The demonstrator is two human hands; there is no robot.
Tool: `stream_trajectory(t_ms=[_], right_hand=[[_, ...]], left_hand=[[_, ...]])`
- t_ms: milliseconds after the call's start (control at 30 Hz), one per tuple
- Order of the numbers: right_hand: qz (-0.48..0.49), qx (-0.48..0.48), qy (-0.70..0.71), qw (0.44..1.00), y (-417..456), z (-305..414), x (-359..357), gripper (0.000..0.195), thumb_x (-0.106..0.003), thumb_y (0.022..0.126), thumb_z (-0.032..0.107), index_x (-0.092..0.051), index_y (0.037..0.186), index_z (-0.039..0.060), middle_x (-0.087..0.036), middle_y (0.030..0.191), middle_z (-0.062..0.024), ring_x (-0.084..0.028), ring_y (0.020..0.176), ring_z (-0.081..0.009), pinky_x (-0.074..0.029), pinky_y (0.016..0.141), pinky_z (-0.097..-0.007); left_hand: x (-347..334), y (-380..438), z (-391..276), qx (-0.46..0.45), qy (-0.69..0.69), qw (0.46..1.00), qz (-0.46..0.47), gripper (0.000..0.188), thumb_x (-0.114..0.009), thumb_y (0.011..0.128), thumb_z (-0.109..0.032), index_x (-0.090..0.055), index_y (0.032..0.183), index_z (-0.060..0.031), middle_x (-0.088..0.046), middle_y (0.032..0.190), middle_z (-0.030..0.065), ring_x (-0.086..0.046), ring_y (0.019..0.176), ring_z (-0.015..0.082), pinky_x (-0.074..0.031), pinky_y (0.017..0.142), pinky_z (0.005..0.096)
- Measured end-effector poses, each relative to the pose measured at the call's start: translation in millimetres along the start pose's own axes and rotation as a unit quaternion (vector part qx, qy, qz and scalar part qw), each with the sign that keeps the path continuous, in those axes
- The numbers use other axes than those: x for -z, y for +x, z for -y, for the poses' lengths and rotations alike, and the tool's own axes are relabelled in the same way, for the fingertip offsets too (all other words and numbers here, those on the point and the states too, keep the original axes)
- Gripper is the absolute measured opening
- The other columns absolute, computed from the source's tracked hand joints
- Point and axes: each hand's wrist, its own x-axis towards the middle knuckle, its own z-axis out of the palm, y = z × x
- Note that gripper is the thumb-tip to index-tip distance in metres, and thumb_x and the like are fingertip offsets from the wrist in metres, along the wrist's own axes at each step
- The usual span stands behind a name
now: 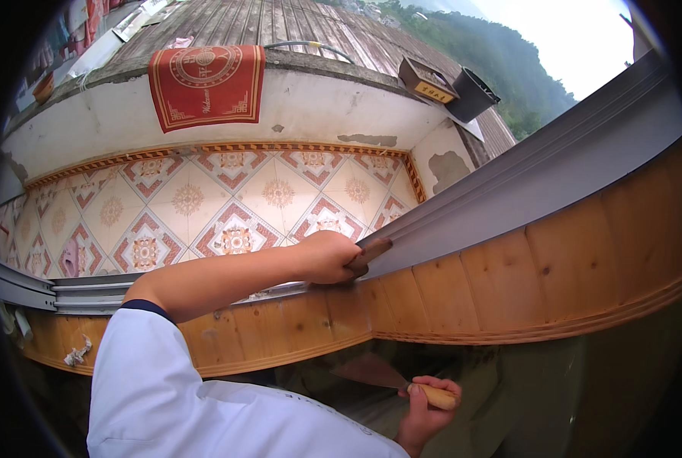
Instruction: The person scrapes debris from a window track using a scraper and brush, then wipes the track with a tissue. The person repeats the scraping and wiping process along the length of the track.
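Note:
My left arm reaches across the window opening. In my left hand is a narrow brown piece, blurred, its exact kind unclear; it lies at the corner where the grey metal window frame meets the wood-plank surround. Lower down, my right hand grips the pale wooden handle of a putty knife. Its broad triangular blade points to the left, below the moulded edge of the planks. What lies under my left palm is hidden.
Beyond the opening are a patterned tile floor and a low white wall. A red mat hangs over the wall, with a planter box and a black bucket farther right. Crumpled paper lies on the planks at left.

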Motion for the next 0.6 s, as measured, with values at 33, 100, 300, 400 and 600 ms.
stream_trajectory(t_ms=[33,100,300,400,600], right_hand=[[-0.009,0.010,-0.006,1.000,1,0,1,0.036,-0.065,0.076,-0.007,-0.042,0.102,0.0019,-0.060,0.091,-0.0169,-0.060,0.076,-0.0182,-0.058,0.062,-0.0309],[-0.022,0.024,-0.020,0.999,1,-2,3,0.033,-0.062,0.077,-0.006,-0.043,0.103,0.0023,-0.060,0.089,-0.0153,-0.059,0.075,-0.0185,-0.057,0.059,-0.0310],[0.026,0.000,-0.005,1.000,-1,1,-6,0.037,-0.066,0.076,-0.008,-0.041,0.102,0.0019,-0.060,0.092,-0.0174,-0.061,0.077,-0.0184,-0.059,0.064,-0.0316],[0.008,0.014,-0.020,1.000,-4,1,-5,0.035,-0.064,0.076,-0.006,-0.042,0.103,0.0021,-0.060,0.090,-0.0167,-0.059,0.075,-0.0183,-0.058,0.061,-0.0311],[-0.030,0.015,-0.023,0.999,-6,-3,8,0.033,-0.062,0.076,-0.005,-0.043,0.102,0.0019,-0.060,0.089,-0.0160,-0.059,0.074,-0.0182,-0.057,0.058,-0.0307]], left_hand=[[5,-3,-1,0.004,-0.013,1.000,0.002,0.019,-0.065,0.080,-0.026,-0.063,0.092,-0.0115,-0.063,0.075,0.0164,-0.061,0.072,0.0382,-0.048,0.064,0.0437],[7,-9,-1,-0.012,-0.021,0.999,-0.047,0.018,-0.067,0.079,-0.022,-0.062,0.092,-0.0112,-0.063,0.077,0.0155,-0.061,0.073,0.0374,-0.048,0.063,0.0433],[-27,3,0,-0.046,-0.006,0.992,-0.118,0.015,-0.063,0.080,-0.022,-0.061,0.082,-0.0066,-0.062,0.075,0.0168,-0.060,0.073,0.0385,-0.047,0.063,0.0463],[-23,7,-3,0.028,0.055,0.998,-0.030,0.017,-0.064,0.080,-0.023,-0.065,0.081,-0.0068,-0.065,0.077,0.0159,-0.062,0.075,0.0377,-0.048,0.065,0.0451],[4,-4,-3,-0.014,-0.004,0.998,-0.054,0.022,-0.063,0.084,-0.029,-0.063,0.084,-0.0074,-0.063,0.077,0.0163,-0.061,0.075,0.0371,-0.047,0.065,0.0448]])
